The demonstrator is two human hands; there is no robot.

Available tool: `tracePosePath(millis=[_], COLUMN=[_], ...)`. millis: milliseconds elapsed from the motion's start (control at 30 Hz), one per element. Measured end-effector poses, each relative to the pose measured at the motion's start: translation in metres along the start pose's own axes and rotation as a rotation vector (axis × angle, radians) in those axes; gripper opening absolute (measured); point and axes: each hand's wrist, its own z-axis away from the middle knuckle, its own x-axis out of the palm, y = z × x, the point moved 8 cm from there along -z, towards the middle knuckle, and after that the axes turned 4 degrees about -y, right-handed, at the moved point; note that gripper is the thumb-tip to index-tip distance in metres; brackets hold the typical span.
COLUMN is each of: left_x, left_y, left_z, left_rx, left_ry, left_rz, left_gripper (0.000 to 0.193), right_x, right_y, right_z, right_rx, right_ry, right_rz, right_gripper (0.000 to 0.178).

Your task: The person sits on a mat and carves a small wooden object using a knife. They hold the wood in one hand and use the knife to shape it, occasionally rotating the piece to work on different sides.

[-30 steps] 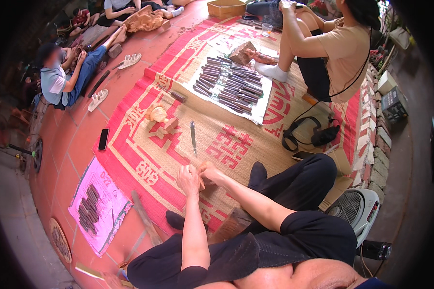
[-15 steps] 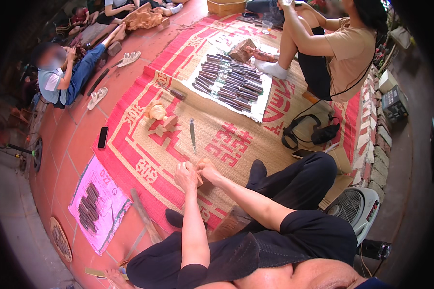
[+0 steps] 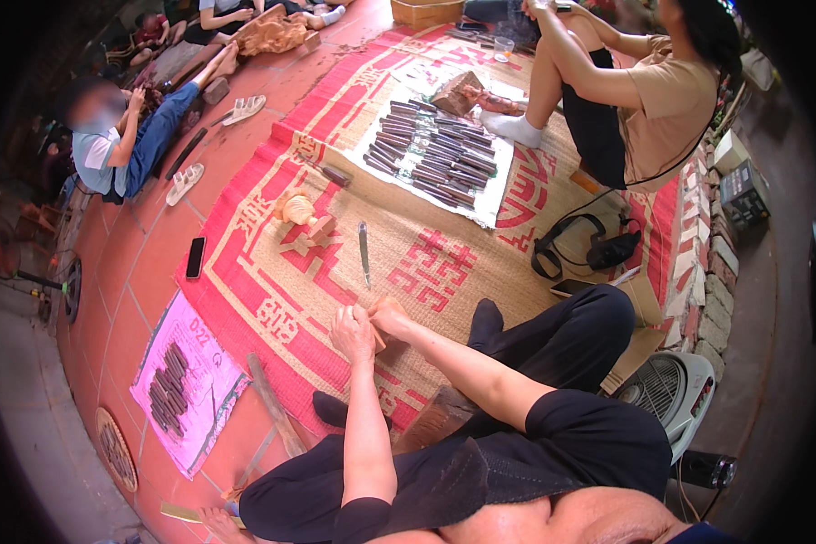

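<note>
My left hand and my right hand meet close together over the mat, in front of my bent legs. Fingers of both are closed around a small light-brown wooden piece, mostly hidden by the hands. Whether a small blade is also in the right hand's fingers cannot be made out. Just beyond the hands lies a slim grey carving tool, pointing toward them. Farther left on the mat rest a pale carved wooden figure and another tool with a dark handle.
Many dark-handled tools lie in rows on a white cloth ahead. A phone and a pink sheet with dark tools are at left. A wooden mallet-like stick lies by my leg; a fan stands right. Other people sit around.
The view has shifted very slightly. My two hands stay together on the wooden piece, with only a tiny movement of the fingers.
</note>
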Motion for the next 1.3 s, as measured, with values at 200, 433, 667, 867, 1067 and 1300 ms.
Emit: tracePosePath(millis=[200,433,667,867,1067,1300], left_x=[0.003,0.009,0.01,0.009,0.005,0.008], left_y=[-0.012,-0.027,-0.039,-0.036,-0.044,-0.035], left_z=[-0.001,-0.005,-0.008,-0.008,-0.005,-0.007], left_rx=[-0.068,-0.271,-0.338,-0.387,-0.369,-0.306], left_ry=[0.008,-0.03,-0.122,-0.137,-0.167,-0.182], left_rz=[0.032,-0.01,0.008,0.011,0.07,0.074], left_gripper=[0.032,0.04,0.05,0.056,0.06,0.061], right_x=[-0.004,0.008,0.011,0.01,0.019,0.008], right_y=[-0.011,0.015,0.008,0.018,0.019,0.008], right_z=[0.018,0.008,0.018,-0.003,0.012,0.005], right_rx=[-0.203,-0.259,-0.326,-0.285,-0.21,-0.304], right_ry=[0.119,0.105,0.205,0.177,0.163,0.219], right_rz=[0.029,-0.395,-0.35,-0.272,-0.412,-0.2], right_gripper=[0.013,0.007,0.007,0.011,0.005,0.007])
